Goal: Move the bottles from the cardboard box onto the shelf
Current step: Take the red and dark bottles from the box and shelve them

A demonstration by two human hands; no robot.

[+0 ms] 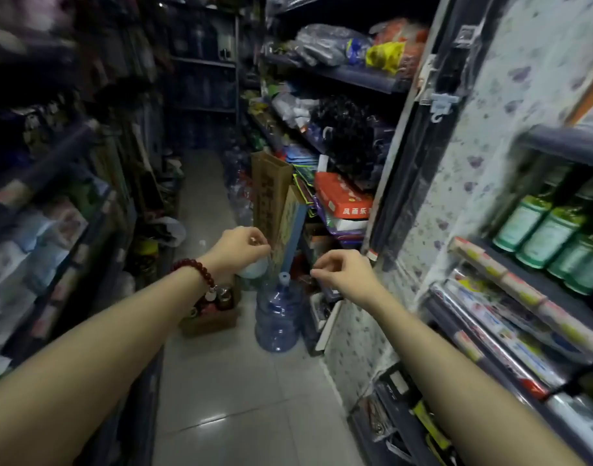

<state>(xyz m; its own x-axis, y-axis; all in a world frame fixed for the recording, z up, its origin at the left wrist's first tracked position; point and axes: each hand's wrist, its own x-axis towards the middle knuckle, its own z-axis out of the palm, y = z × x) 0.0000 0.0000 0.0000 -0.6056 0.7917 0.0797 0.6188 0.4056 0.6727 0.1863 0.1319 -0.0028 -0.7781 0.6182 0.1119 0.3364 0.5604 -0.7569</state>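
On the floor stands a small cardboard box [210, 320] holding several dark-capped bottles [223, 296]; my left forearm partly covers it. My left hand [241, 246], with a red bead bracelet on the wrist, is closed over a pale green bottle [253, 269] just above the box. My right hand [342, 271] hovers to the right with its fingers curled in and nothing visible in them. At the right, several green bottles [542, 230] stand in rows on a shelf [510, 280].
A big blue water jug [278, 316] sits on the floor right of the box. Tall cardboard pieces [271, 193] lean against the right shelving. Packed shelves line both sides of the narrow tiled aisle [227, 398]. Rolled goods [500, 334] lie below the green bottles.
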